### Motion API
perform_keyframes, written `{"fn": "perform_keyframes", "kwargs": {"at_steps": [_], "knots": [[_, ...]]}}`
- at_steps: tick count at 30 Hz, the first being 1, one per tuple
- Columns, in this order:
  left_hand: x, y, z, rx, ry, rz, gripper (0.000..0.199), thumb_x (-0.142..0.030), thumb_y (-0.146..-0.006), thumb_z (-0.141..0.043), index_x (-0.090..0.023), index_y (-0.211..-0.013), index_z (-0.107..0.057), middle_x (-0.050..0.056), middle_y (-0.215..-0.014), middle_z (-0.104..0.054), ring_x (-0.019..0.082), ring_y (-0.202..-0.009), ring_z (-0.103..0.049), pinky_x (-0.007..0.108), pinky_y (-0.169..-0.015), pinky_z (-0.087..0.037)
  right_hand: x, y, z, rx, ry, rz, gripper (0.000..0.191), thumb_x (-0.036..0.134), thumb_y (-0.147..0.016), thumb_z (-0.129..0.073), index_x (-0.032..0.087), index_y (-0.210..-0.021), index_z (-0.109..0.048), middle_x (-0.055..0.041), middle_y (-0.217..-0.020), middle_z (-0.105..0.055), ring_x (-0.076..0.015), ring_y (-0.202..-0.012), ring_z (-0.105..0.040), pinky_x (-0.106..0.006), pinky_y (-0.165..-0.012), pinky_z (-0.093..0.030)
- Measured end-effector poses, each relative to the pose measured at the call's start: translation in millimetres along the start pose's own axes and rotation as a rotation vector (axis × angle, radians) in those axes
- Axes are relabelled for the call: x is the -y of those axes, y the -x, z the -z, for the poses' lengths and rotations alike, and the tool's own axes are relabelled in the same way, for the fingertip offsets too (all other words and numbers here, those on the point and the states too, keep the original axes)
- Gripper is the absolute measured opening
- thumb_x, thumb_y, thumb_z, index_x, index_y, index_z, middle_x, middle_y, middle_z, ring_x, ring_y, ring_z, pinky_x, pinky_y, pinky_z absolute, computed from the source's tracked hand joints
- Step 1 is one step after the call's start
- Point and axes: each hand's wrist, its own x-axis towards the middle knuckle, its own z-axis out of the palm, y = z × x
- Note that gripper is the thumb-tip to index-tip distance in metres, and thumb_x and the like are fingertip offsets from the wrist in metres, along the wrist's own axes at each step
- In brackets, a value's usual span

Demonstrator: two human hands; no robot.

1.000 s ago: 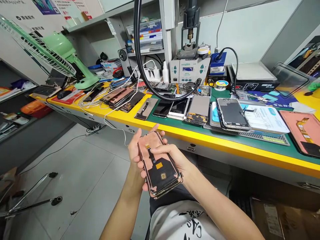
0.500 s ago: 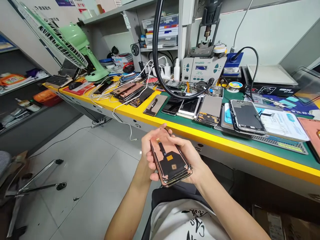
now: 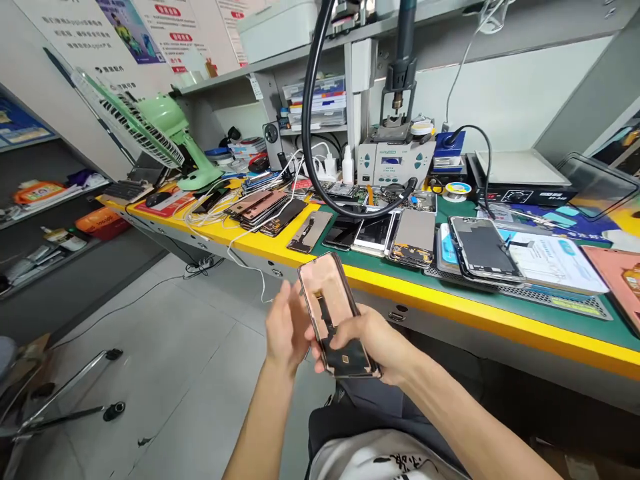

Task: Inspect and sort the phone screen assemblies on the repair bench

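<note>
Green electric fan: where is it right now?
Upper left of the head view: the green electric fan stands on the left part of the yellow-edged bench, its base just right of the black mouse.

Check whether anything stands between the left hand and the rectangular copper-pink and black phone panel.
Nothing visible stands between the left hand and the upper left edge of the panel. Lower down, fingertips curl at that edge, and the right hand has its thumb across the face.

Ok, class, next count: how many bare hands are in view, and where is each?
2: the right hand clasps a copper-backed phone screen; the left hand is open beside its left edge, contact unclear. No others show.
</note>
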Motion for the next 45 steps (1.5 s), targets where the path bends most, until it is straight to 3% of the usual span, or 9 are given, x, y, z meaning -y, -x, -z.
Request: {"fn": "perform_keyframes", "kwargs": {"at_steps": [5, 9, 24, 27, 30, 33, 36, 41, 45], "knots": [[8, 23, 6.6, 0.051, -0.249, -0.388, 0.069, -0.053, -0.074, -0.073, -0.025, -0.135, -0.056, 0.013, -0.133, -0.062, 0.034, -0.126, -0.054, 0.046, -0.101, -0.048, 15, 7, -18, -0.483, 1.179, 0.464, 0.072, 0.002, -0.065, -0.047, 0.009, -0.137, -0.045, -0.0161, -0.112, -0.055, -0.0310, -0.099, -0.051, -0.047, -0.086, -0.045], [12, 33, 6.3, 0.104, -0.407, -0.415, 0.066, -0.050, -0.074, -0.074, -0.027, -0.134, -0.059, 0.010, -0.139, -0.059, 0.037, -0.135, -0.046, 0.050, -0.107, -0.043, 17, 7, -29, -0.632, 1.775, 0.441, 0.069, 0.005, -0.073, -0.045, -0.006, -0.141, -0.040, -0.0237, -0.105, -0.055, -0.0355, -0.088, -0.050, -0.049, -0.075, -0.047], [4, 30, 2.3, 0.094, -0.470, -0.376, 0.061, -0.043, -0.074, -0.076, -0.022, -0.130, -0.061, 0.014, -0.130, -0.064, 0.037, -0.130, -0.050, 0.049, -0.107, -0.042, 8, 1, -17, -0.644, 1.663, 0.450, 0.075, 0.002, -0.068, -0.047, -0.003, -0.143, -0.039, -0.0240, -0.112, -0.055, -0.0378, -0.099, -0.052, -0.052, -0.083, -0.047], [-23, 24, 14.2, 0.111, -0.565, -0.440, 0.060, -0.043, -0.076, -0.074, -0.019, -0.130, -0.062, 0.015, -0.135, -0.060, 0.038, -0.127, -0.051, 0.050, -0.107, -0.041, 7, 5, -4, -0.578, 1.315, 0.430, 0.077, -0.001, -0.064, -0.046, 0.011, -0.139, -0.040, -0.0169, -0.119, -0.054, -0.0311, -0.104, -0.054, -0.044, -0.089, -0.048], [-66, 5, 23.7, -0.083, -0.797, -0.505, 0.045, -0.037, -0.081, -0.072, -0.018, -0.122, -0.066, 0.015, -0.129, -0.064, 0.034, -0.120, -0.057, 0.047, -0.106, -0.041, 5, 9, 10, -0.535, 0.985, 0.403, 0.059, 0.001, -0.077, -0.042, 0.024, -0.130, -0.041, -0.0085, -0.118, -0.057, -0.0236, -0.107, -0.056, -0.037, -0.090, -0.049], [-104, -19, 24.5, -0.297, -1.011, -0.499, 0.038, -0.037, -0.080, -0.075, -0.018, -0.113, -0.070, 0.013, -0.116, -0.070, 0.030, -0.109, -0.063, 0.042, -0.100, -0.045, 2, 10, 15, -0.589, 0.959, 0.358, 0.050, 0.003, -0.080, -0.043, 0.023, -0.126, -0.043, -0.0092, -0.111, -0.057, -0.0251, -0.100, -0.057, -0.039, -0.086, -0.050], [-118, -32, 22.8, -0.235, -1.032, -0.442, 0.036, -0.039, -0.082, -0.073, -0.017, -0.110, -0.071, 0.012, -0.107, -0.073, 0.028, -0.101, -0.066, 0.040, -0.095, -0.048, -1, 5, 13, -0.644, 1.120, 0.365, 0.065, -0.001, -0.073, -0.043, 0.016, -0.135, -0.040, -0.0137, -0.109, -0.054, -0.0288, -0.098, -0.056, -0.043, -0.084, -0.050], [-71, -12, 19.4, 0.098, -0.739, -0.260, 0.051, -0.051, -0.078, -0.071, -0.015, -0.114, -0.071, 0.015, -0.107, -0.072, 0.031, -0.100, -0.066, 0.041, -0.089, -0.050, -1, -9, 4, -0.777, 1.441, 0.385, 0.083, -0.003, -0.062, -0.047, 0.005, -0.143, -0.038, -0.0188, -0.108, -0.053, -0.0338, -0.097, -0.053, -0.049, -0.084, -0.048], [-12, 10, -0.5, -0.072, -0.552, -0.252, 0.033, -0.049, -0.079, -0.071, -0.018, -0.087, -0.072, 0.009, -0.095, -0.072, 0.027, -0.094, -0.064, 0.037, -0.082, -0.051, 4, -21, -4, -0.791, 1.674, 0.363, 0.070, 0.002, -0.071, -0.046, -0.003, -0.141, -0.044, -0.0201, -0.099, -0.055, -0.0358, -0.090, -0.053, -0.051, -0.075, -0.048]]}}
